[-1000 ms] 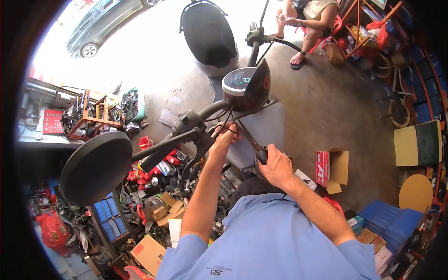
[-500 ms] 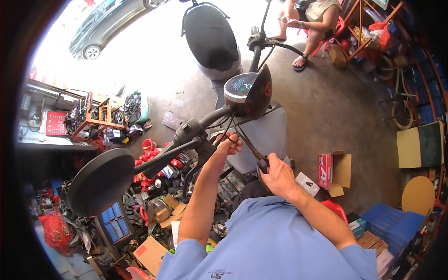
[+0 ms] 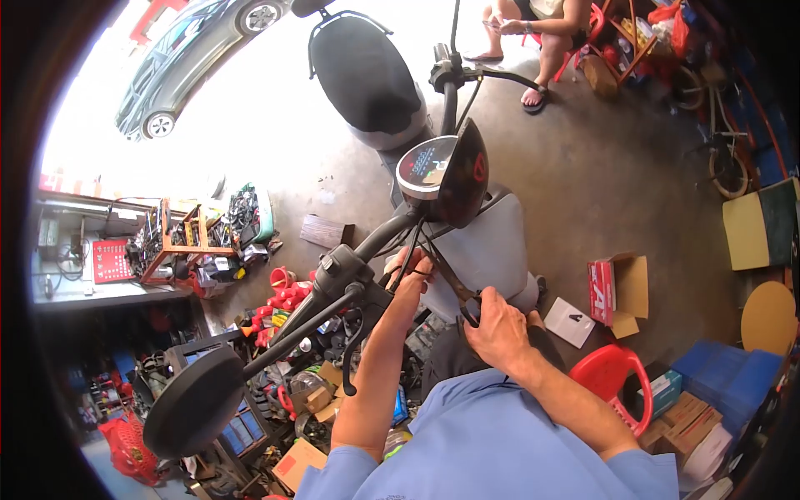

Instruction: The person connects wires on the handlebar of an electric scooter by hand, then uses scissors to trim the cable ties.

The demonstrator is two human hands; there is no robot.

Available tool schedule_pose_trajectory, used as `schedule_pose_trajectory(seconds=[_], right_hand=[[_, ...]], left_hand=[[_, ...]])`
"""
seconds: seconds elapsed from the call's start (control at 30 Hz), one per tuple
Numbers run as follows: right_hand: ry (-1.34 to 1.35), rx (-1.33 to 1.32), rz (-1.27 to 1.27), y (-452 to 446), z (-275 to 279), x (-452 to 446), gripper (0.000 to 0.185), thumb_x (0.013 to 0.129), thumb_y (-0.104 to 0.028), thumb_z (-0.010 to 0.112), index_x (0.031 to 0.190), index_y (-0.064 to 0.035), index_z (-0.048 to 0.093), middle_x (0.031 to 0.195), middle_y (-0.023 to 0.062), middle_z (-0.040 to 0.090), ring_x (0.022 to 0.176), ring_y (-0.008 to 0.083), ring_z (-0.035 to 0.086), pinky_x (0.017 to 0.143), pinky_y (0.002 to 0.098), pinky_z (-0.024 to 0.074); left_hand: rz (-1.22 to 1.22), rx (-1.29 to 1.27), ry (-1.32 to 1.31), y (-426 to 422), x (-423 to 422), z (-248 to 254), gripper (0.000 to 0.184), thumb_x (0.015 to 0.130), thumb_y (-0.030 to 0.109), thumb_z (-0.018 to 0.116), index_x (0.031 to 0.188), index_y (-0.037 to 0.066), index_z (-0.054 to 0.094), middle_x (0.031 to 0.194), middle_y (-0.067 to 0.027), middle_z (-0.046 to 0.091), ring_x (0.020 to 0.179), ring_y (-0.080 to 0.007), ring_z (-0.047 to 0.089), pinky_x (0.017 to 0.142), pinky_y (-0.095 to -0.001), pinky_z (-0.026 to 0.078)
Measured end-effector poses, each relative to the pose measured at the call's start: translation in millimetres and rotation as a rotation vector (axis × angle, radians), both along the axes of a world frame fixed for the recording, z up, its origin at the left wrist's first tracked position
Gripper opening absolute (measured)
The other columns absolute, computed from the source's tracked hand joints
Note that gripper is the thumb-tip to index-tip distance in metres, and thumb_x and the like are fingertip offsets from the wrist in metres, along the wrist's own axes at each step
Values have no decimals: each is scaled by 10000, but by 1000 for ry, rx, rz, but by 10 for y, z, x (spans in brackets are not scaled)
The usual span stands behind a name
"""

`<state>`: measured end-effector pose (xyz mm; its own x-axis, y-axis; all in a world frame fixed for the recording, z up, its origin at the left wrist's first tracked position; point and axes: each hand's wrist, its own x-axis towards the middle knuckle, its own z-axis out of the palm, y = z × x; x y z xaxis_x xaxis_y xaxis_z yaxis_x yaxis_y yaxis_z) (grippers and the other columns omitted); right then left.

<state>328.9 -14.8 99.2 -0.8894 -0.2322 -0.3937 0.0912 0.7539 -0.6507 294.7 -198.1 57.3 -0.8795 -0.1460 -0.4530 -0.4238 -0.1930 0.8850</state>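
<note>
Beneath the handlebar (image 3: 387, 235) of a scooter, my left hand (image 3: 410, 268) is closed among the black cables below the round display (image 3: 429, 165); what its fingers pinch is too small to make out. My right hand (image 3: 498, 329) is wrapped round the dark handle of a long tool (image 3: 450, 275), whose far end reaches up to the cables near my left hand. The scooter's grey front panel (image 3: 492, 242) lies behind both hands. A round mirror (image 3: 196, 402) sticks out at the lower left.
A seated person (image 3: 554, 33) is at the top right, near the scooter's seat (image 3: 367, 75). An open carton (image 3: 629, 292) and a red chair (image 3: 612, 379) stand to the right. Loose parts and boxes cover the lower left. An orange rack (image 3: 187, 242) stands on the left bench.
The view has shifted, bringing the red chair more into sight. The tool's handles look more spread at my right hand. My left hand stays at the cables.
</note>
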Motion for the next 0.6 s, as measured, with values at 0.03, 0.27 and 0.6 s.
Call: schedule_pose_trajectory(seconds=[0.03,0.27,0.6], right_hand=[[-3,3,-1,-6,3,4,359,768,-184,646,952,38,432,927,259,587,859,437,607,759,496,482],[135,3,-39,-34,-42,45,346,741,-139,680,920,16,427,867,245,587,799,441,609,704,504,486],[133,55,12,0,3,-13,363,739,-120,686,946,13,419,896,235,570,810,426,612,714,495,494]], left_hand=[[-16,-32,1,-24,-2,-15,111,889,195,639,876,98,586,743,19,580,614,-65,530,510,-200,349],[-90,-43,40,-18,-72,120,121,887,166,631,848,79,558,700,5,567,597,-73,524,501,-201,347],[-45,-52,76,10,-98,44,123,876,135,628,812,52,564,667,-9,558,559,-73,491,497,-218,347]])
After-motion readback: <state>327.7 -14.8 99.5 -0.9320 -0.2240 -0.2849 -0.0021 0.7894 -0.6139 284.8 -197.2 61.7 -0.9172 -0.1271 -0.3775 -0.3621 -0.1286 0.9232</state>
